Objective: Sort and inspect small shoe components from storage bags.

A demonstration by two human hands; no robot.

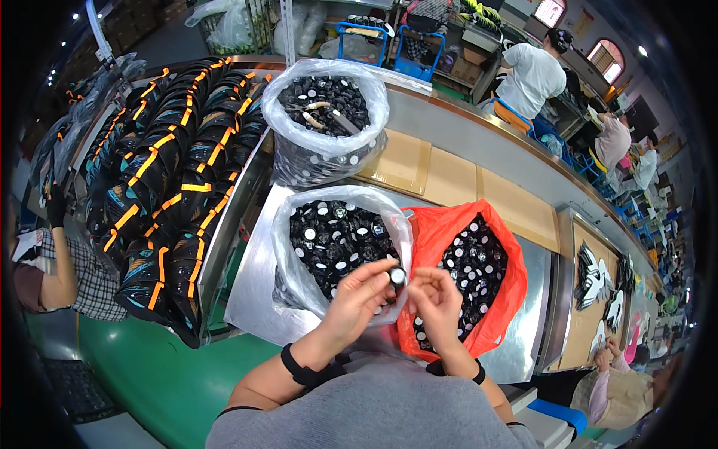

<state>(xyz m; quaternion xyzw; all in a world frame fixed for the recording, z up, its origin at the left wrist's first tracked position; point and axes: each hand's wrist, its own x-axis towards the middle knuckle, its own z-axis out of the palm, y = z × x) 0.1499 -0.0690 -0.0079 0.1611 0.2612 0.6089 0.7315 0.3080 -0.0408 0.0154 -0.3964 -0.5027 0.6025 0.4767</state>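
Left hand [350, 301]: pinches black-and-white piece [397, 276]
Right hand [438, 301]: curled, can't tell if gripping
White bag [313, 199]: left of red bag [516, 288], probably for reach

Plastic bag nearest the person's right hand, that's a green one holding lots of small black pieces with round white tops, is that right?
Not quite: the plastic bag nearest the person's right hand is red, not green, as the head view shows. It does hold lots of small black pieces with round white tops.
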